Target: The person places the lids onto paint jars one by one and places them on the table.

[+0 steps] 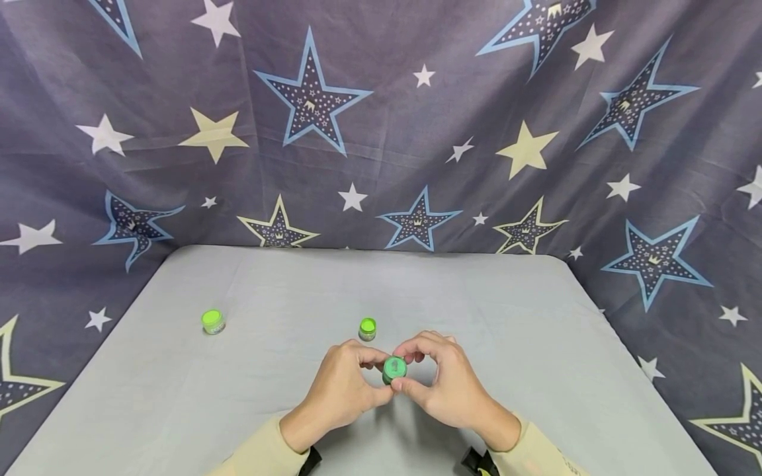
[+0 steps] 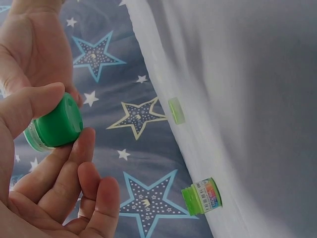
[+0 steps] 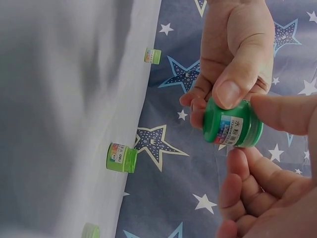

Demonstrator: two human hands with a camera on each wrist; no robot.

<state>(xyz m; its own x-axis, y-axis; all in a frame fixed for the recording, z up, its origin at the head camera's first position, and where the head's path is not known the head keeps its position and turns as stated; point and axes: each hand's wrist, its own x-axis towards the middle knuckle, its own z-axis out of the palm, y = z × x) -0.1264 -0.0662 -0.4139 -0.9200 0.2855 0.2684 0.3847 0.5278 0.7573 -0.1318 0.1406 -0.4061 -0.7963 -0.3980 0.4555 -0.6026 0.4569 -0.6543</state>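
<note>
A small green paint jar is between my two hands, lid end up, with a printed label on its side. My left hand pinches the jar's body between thumb and fingers. My right hand grips the upper, lid end with thumb and fingertips. In the right wrist view, the label on the green jar faces the camera. Just beyond the hands stands a light green jar with its threaded neck bare.
Farther left on the grey-covered table stands another light green jar with its lid on. A light green piece, like a lid, lies near the right hand, hidden in the head view. A star-patterned cloth hangs behind the table.
</note>
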